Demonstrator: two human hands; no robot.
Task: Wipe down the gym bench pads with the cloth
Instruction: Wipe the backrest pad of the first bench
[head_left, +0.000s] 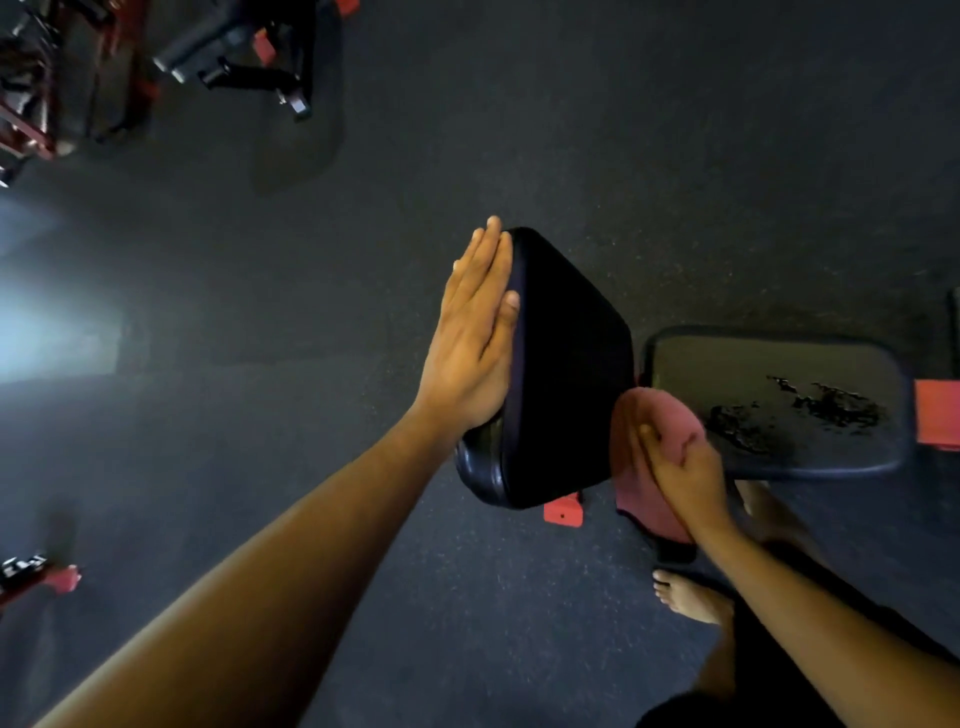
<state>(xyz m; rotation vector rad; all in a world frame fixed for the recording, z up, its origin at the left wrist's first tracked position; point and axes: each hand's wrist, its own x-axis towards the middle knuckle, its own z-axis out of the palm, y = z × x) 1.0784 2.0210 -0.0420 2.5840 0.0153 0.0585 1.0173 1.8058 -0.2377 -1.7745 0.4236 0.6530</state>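
Observation:
A black padded bench section (566, 364) tilts up in the middle of the view. My left hand (475, 332) lies flat against its left side, fingers straight. My right hand (683, 473) grips a pink cloth (657, 421) at the pad's lower right edge, in the gap beside a second, flat pad (779, 364). That flat pad is worn, with cracked black patches on its surface. Part of the cloth hangs down below my right hand.
Dark speckled rubber floor (519, 130) lies all around. Red bench frame parts show below the tilted pad (563, 512) and at the far right (937, 415). Gym machines (228, 57) stand at the top left. My bare foot (691, 597) is on the floor.

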